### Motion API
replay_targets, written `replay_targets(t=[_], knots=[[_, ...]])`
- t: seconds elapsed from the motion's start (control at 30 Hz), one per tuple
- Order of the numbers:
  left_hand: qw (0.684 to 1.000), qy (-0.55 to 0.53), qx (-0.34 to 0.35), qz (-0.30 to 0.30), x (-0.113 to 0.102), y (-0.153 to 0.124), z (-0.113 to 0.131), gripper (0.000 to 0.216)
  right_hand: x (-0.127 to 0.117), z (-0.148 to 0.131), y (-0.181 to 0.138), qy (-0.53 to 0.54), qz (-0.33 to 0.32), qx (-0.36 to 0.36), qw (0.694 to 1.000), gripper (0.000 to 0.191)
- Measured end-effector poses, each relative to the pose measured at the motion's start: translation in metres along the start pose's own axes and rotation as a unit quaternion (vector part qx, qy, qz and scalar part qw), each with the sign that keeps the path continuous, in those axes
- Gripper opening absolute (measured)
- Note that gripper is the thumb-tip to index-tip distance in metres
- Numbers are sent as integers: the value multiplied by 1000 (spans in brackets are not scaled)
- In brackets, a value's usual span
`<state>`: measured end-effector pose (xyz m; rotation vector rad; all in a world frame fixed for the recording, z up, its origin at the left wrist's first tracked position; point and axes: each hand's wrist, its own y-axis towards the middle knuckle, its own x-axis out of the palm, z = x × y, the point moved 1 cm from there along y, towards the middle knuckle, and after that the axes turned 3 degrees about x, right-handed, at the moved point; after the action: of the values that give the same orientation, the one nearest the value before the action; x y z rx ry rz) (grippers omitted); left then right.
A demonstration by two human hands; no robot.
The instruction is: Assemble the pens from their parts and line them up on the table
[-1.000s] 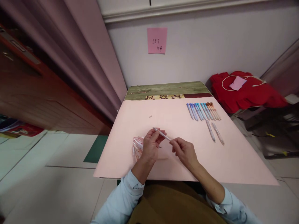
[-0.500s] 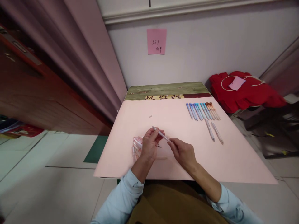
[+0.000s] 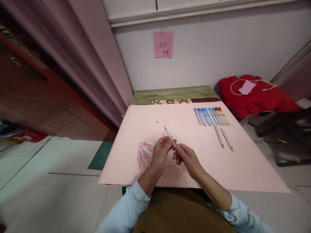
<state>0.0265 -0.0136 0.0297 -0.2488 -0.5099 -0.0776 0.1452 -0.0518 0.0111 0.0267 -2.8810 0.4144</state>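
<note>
A slim whitish pen (image 3: 169, 134) is held over the table, its pointed tip up and to the left. My left hand (image 3: 160, 152) pinches its lower part between thumb and fingers. My right hand (image 3: 186, 156) is closed on the pen's lower end, which the fingertips hide. Left of my left hand lies a pile of clear and pinkish pen parts (image 3: 145, 153), partly covered by that hand. A tiny greyish piece (image 3: 157, 121) rests on the pink sheet beyond my hands.
A pink sheet (image 3: 206, 171) covers most of the table. At its right, several blue and brown-topped pens (image 3: 211, 116) lie in a row, with two paler pens (image 3: 226, 139) nearer me. Red cloth (image 3: 255, 100) with a white cable is beyond the right edge.
The pen has turned to a steeper angle, and its tip has moved up and right. My hands have come closer together, uncovering more of the pile.
</note>
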Motion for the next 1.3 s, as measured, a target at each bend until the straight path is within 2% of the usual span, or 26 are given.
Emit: replay_targets(t=[0.1, 0.23, 0.3, 0.37, 0.4, 0.47, 0.53, 0.6, 0.67, 0.73, 0.77, 0.87, 0.93, 1.0, 1.07, 1.17, 1.3], knots=[[999, 38, -23, -23, 0, -7, -4, 30, -6, 6, -3, -104, -17, -26, 994, 40], [992, 116, 43, 11, -9, -3, 2, 27, -19, 6, -12, -214, 68, -107, 969, 30], [982, 173, 73, 13, -13, -1, 7, 25, -24, 0, -16, -263, 140, -166, 940, 26], [962, 249, 110, -6, -15, -1, 11, 20, -29, -7, -20, -336, 200, -254, 884, 22], [946, 294, 132, -25, -16, -2, 12, 16, -30, -10, -21, -383, 215, -305, 845, 22], [903, 383, 170, -92, -16, -4, 12, 7, -33, -13, -22, -481, 201, -385, 762, 25], [848, 462, 198, -170, -15, -7, 9, 6, -34, -10, -21, -554, 159, -410, 707, 24], [783, 537, 215, -229, -15, -8, 5, 10, -35, -1, -22, -587, 129, -401, 692, 19], [723, 596, 225, -268, -16, -8, 1, 13, -36, 9, -24, -591, 117, -389, 697, 17], [685, 624, 242, -286, -17, -8, -1, 14, -40, 18, -26, -587, 118, -376, 707, 17], [678, 627, 261, -281, -18, -7, -2, 17, -45, 21, -27, -583, 123, -365, 715, 18], [687, 611, 321, -227, -23, -4, 2, 40, -73, 21, -23, -561, 190, -297, 749, 20], [703, 600, 332, -189, -29, -1, 5, 40, -102, 14, -16, -541, 285, -214, 762, 21], [724, 587, 322, -164, -34, 2, 8, 30, -132, 7, -8, -547, 370, -138, 738, 23], [745, 573, 305, -156, -38, 2, 9, 24, -155, 1, 0, -562, 415, -84, 710, 26], [762, 559, 282, -165, -42, -1, 7, 17, -169, 1, 9, -586, 425, -36, 689, 30], [773, 561, 251, -159, -49, -10, 5, 14, -168, 9, 12, -618, 424, -14, 662, 29]])
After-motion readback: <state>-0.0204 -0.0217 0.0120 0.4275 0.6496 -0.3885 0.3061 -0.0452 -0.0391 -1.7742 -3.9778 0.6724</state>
